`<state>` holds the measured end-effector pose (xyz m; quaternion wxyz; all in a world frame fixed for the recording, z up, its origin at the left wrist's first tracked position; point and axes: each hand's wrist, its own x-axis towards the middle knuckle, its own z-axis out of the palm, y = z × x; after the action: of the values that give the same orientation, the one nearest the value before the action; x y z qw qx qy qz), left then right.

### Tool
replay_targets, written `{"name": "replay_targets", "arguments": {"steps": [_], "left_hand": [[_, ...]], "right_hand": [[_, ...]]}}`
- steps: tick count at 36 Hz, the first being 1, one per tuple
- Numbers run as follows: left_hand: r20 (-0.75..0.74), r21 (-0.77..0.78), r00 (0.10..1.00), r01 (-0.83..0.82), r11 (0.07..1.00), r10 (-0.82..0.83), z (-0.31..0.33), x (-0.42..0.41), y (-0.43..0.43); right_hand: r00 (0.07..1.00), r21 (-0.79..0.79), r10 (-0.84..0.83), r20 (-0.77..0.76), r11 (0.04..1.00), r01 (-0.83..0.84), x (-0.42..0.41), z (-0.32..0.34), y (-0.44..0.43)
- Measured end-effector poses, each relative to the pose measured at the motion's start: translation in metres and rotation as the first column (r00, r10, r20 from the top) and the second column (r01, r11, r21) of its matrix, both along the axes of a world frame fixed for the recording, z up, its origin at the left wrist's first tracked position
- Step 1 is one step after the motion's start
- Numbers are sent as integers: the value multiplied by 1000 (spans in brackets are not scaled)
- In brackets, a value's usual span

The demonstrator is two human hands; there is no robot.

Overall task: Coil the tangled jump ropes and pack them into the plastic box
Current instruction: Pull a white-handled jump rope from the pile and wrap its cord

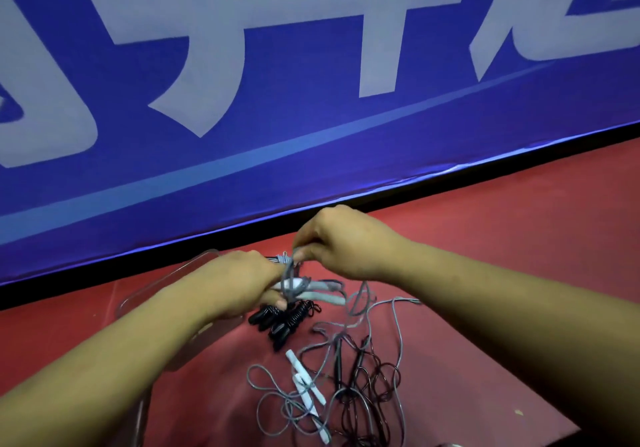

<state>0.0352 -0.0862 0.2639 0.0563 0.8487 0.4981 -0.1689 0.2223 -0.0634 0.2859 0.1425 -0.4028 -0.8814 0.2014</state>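
Observation:
My left hand [242, 284] grips a bundle of grey jump rope with pale grey handles [322, 290], held above the red floor. My right hand [341, 242] pinches the grey cord at the top of that bundle, where it is wound round the coil. A black rope coiled tight with its black handles [284, 322] lies just below my left hand. A loose tangle of grey and black ropes [346, 384] with white handles [306, 387] and thin black handles spreads on the floor nearer to me. The clear plastic box [152, 290] sits at the left, partly hidden by my left forearm.
A tall blue banner with large pale letters [242, 100] stands close behind the ropes, its base along a black strip. Red floor [519, 238] stretches to the right.

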Motion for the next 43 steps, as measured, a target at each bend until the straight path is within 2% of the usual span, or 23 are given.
{"name": "replay_targets", "arguments": {"steps": [2,5,9,11,14,18,19,23,28,30,33,36,39,43], "left_hand": [[68,-11,995,68,998,-67,5,4,-5],[266,-42,960,108,993,-93,11,8,-11],[526,-112,850,28,993,35,12,6,-12],[603,-180,792,23,983,92,11,6,-14],[682,-256,713,23,966,164,10,9,-19],[829,-267,500,-41,963,251,19,15,-21],[843,-269,462,-77,960,273,21,18,-21],[855,-379,280,-237,895,437,19,28,-21],[842,-449,136,-360,818,522,14,32,-20],[852,-426,141,-372,825,504,16,32,-20],[857,-388,230,-302,871,461,23,29,-21],[858,-417,216,-237,877,466,22,24,-17],[849,-414,232,-266,870,475,19,22,-13],[839,-380,272,-330,864,472,17,16,-8]], "right_hand": [[999,-29,-38,-13,999,38,9,-2,7],[994,-147,-70,-89,988,56,23,-4,14],[953,-402,-197,-231,911,90,37,-8,18],[925,-553,-259,-279,831,66,41,-13,18],[922,-706,-278,-269,708,8,44,-18,13],[904,-890,-320,-285,437,-125,47,-25,7],[902,-897,-314,-295,416,-149,44,-25,5],[904,-882,-315,-290,455,-124,31,-23,4],[925,-833,-287,-249,551,-53,21,-23,-3],[931,-816,-270,-247,576,-50,20,-22,-5],[924,-817,-283,-257,575,-51,19,-22,-5],[917,-830,-296,-266,554,-62,21,-23,-6],[920,-818,-284,-271,572,-64,22,-23,-6],[921,-755,-269,-281,655,-39,22,-17,-5]]}}
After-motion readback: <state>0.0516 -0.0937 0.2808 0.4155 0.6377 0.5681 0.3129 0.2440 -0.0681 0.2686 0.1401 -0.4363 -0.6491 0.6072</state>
